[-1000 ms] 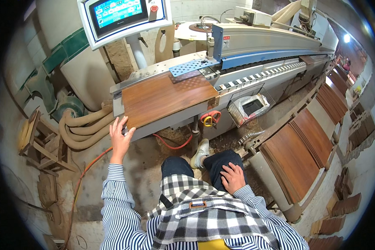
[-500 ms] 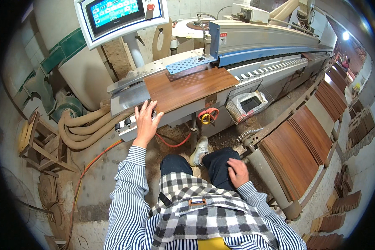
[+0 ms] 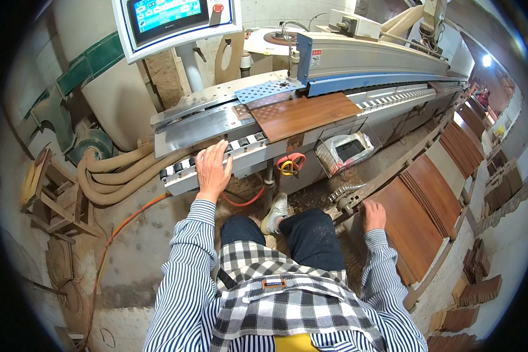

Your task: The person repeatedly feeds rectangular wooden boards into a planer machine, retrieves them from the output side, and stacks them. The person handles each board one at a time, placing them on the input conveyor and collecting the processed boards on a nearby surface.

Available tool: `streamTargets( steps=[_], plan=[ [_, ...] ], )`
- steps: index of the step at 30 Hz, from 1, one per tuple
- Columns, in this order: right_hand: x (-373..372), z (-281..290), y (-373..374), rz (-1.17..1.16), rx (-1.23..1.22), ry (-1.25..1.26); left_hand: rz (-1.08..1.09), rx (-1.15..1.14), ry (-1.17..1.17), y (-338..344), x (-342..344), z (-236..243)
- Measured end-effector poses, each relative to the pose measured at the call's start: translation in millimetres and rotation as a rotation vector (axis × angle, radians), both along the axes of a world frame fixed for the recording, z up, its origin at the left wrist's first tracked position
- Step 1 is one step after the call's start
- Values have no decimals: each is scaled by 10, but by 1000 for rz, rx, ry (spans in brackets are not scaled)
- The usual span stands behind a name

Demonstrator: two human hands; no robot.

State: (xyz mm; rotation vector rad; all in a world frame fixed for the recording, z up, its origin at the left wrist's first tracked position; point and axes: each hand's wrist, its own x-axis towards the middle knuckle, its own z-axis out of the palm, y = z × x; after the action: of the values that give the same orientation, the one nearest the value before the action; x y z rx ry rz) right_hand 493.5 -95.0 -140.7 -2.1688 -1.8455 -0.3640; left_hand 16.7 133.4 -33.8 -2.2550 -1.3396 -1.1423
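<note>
Brown board [image 3: 306, 117] lies flat on the long machine, its far left part under a blue perforated plate [image 3: 264, 91] and its near edge toward the person.

At the far left, a wooden stool [image 3: 37, 182] stands on the floor, and thick tan hoses [image 3: 120, 183] curve out beside it from a green blower [image 3: 94, 145]. Next comes a screen [image 3: 167, 14] in a white frame, raised on a post above the machine. Below it stretches the bare metal of the tabletop [image 3: 202, 126], with a row of black rollers [image 3: 189, 163] along its near edge. The left hand [image 3: 213, 170] rests palm down at these rollers, its fingers extended and lying close together, well apart from the board's left end. Under the board's near side hangs a red ring [image 3: 298, 158] with a yellow loop against it. To the right, a wire basket [image 3: 365, 134] with a white liner is fixed to the machine's front, and a track [image 3: 402, 98] of white and dark blocks runs on past the board.

The right hand [image 3: 374, 217] is farther right, fingers bent downward, just beside a stack of brown boards [image 3: 415, 226]; whether it grips or touches anything, I cannot tell. More brown boards [image 3: 460, 141] lie beyond that stack.
</note>
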Motion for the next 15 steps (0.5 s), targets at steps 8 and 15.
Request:
streamTargets(
  steps=[8,15],
  plan=[
    [-718,184,-740,110,329,226,29,-29,-10,-33,-31,8],
    [-309,-139,-1253,-794,785,1899,31,-33,-21,-33,-38,11]
  ],
)
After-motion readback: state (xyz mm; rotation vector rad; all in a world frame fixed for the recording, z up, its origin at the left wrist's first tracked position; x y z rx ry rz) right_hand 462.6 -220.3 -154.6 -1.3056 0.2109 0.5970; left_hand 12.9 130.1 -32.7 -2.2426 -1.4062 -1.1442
